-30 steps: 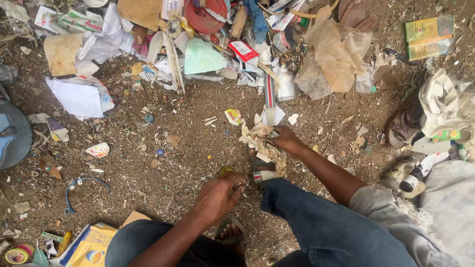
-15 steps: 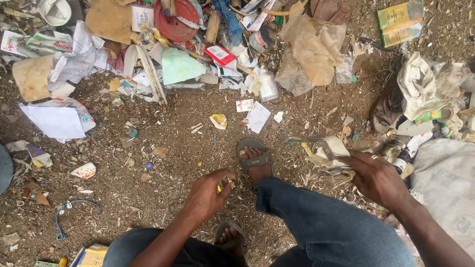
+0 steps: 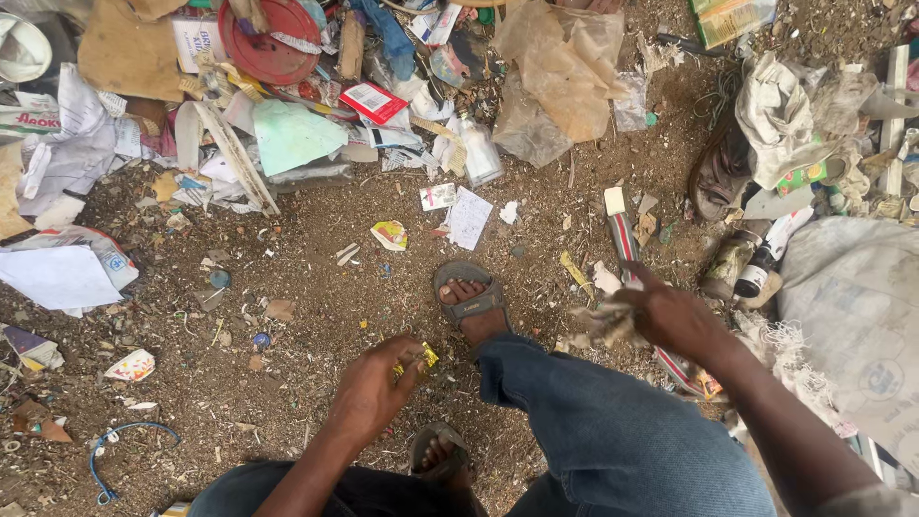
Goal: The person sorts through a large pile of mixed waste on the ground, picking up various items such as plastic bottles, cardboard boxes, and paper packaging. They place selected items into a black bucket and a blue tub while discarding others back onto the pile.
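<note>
My left hand (image 3: 369, 393) hangs low over the dirt ground (image 3: 306, 287) just in front of my knee, fingers drawn together and pinching a small yellow scrap (image 3: 428, 356) between thumb and fingertips, close beside my sandalled foot (image 3: 469, 299). My right hand (image 3: 675, 316) is out to the side above the ground, closed around a crumpled wad of pale, dirty paper bits (image 3: 603, 324), with one finger sticking up; the wad is blurred, so I cannot tell exactly what is in it. As I judge it, the picking is only partly done: both hands are loaded, but plenty of loose litter lies within reach, such as a white paper slip (image 3: 469, 217), a small yellow and red wrapper (image 3: 390, 235), a striped flat strip (image 3: 624, 239) running past my right hand, and a little wrapper (image 3: 131, 365) off to my left. Farther ahead the big heap of rubbish (image 3: 287, 105) with its red round lid (image 3: 266, 33) and brown plastic sheet (image 3: 560, 67) looks untouched. A woven sack (image 3: 852, 306) lies at my right, well apart from the scrap, with bottles (image 3: 742, 263) just beside it
</note>
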`<state>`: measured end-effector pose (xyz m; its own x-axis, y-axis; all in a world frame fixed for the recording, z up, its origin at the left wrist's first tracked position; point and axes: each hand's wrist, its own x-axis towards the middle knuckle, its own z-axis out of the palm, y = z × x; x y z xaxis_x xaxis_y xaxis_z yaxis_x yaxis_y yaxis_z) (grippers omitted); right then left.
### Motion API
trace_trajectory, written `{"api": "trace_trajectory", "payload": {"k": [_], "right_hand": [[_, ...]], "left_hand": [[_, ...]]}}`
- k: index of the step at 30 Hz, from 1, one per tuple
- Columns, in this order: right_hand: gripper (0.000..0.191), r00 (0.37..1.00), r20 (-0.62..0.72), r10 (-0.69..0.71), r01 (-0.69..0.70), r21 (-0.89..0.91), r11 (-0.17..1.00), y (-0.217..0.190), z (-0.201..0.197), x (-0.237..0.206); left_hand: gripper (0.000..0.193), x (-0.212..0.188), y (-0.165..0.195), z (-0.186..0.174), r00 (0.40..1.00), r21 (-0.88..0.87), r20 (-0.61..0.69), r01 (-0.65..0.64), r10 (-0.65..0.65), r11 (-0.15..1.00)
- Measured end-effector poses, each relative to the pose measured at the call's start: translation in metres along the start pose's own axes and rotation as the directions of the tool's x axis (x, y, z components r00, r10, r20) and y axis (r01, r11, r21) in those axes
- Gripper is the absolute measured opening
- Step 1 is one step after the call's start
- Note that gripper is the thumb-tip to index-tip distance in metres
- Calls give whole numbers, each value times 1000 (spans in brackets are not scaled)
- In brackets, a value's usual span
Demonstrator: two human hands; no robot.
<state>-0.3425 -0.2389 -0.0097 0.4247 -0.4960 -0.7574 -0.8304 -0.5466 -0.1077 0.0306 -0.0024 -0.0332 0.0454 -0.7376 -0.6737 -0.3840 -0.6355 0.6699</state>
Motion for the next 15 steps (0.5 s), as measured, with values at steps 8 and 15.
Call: {"api": "trace_trajectory", "payload": {"k": [8, 15], "right_hand": [[48, 933, -345, 99, 91, 494, 865, 0, -92, 253], [54, 661, -740, 126, 145, 291, 946, -11, -43, 238]], "left_hand": [[31, 9, -9, 2, 986, 38, -118, -116, 120, 993], [29, 4, -19, -9, 990, 29, -117, 81, -77, 996]]}}
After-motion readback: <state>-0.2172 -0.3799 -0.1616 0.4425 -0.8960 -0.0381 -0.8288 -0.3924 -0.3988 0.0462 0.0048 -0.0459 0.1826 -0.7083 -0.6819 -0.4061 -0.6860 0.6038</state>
